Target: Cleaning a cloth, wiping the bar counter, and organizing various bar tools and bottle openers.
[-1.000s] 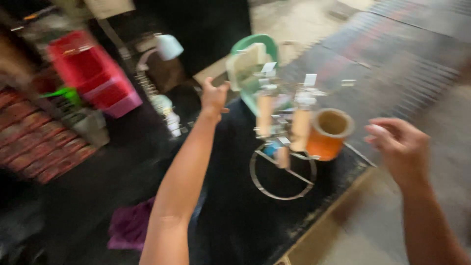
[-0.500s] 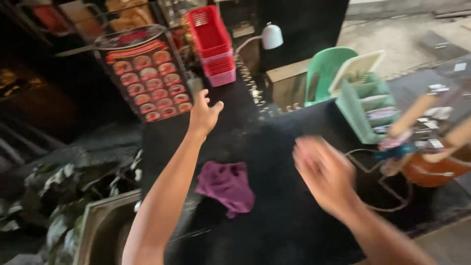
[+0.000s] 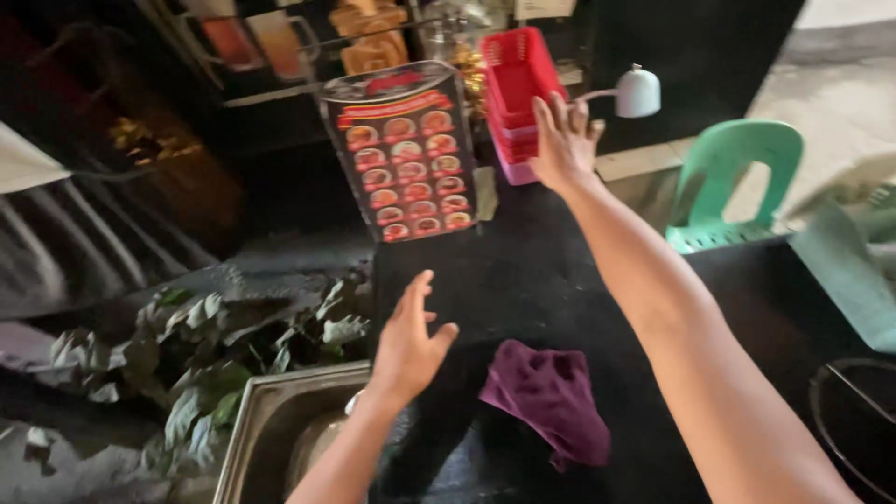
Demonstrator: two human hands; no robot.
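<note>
the right hand [image 3: 563, 140], fingers spread and holding nothing, reaches just short of the stacked red baskets [image 3: 516, 89] directly beyond it. the left hand [image 3: 409, 345], also open and holding nothing, hovers nearer over the black tabletop [image 3: 523, 271], purple cloth [image 3: 553, 397] just to its right.

Wire ring [image 3: 854, 420] cut off right.

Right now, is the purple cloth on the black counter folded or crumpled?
Crumpled. The purple cloth lies bunched in uneven wrinkles on the black counter, beside the left hand, not touching it.
</note>
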